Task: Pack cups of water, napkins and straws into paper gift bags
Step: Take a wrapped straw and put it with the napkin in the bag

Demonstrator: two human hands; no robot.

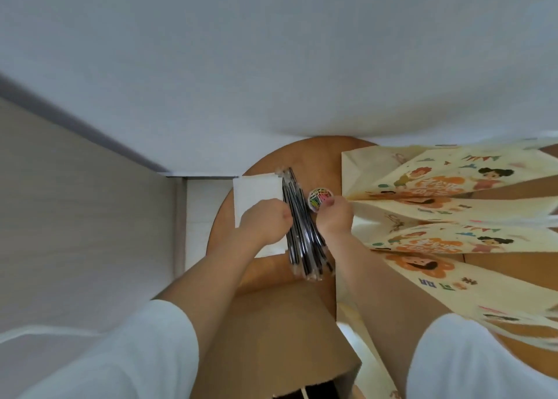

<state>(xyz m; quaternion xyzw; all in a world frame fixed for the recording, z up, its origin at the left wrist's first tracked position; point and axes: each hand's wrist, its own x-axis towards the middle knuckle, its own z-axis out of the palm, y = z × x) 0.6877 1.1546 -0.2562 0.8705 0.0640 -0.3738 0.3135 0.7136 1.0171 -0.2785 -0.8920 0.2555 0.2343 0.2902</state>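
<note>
A bundle of black wrapped straws (302,232) lies lengthwise on the round wooden table (320,154). My left hand (265,220) rests with curled fingers at the left side of the bundle, over a stack of white napkins (256,191). My right hand (335,214) is curled at the bundle's right side, next to a small round tub of coloured clips (319,197). Whether either hand pinches a straw is hidden by the knuckles. Cream paper gift bags (437,187) with cartoon prints lie flat to the right. No cups are in view.
A brown paper bag (271,338) stands open at the table's near edge between my forearms. A white wall fills the far side, and grey floor lies to the left. More gift bags (453,280) overlap under my right forearm.
</note>
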